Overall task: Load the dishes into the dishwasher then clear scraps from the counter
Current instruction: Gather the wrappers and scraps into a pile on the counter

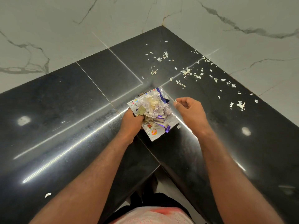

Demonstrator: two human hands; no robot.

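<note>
Currently scrap-clearing step in hand; no dishes or dishwasher in view. Left hand [131,122] grips wrapper [159,127] at its left edge, held flat as tray, heap of peelings [153,105] on it. Right hand [189,109] just beside wrapper, fingers curled, apparently pinching small scrap [175,101]. Loose scraps [187,71] strewn over dark surface [80,110] toward far-right corner. Next, by judgement: drop pinch onto heap, reach for strewn bits, keep wrapper level.
</note>
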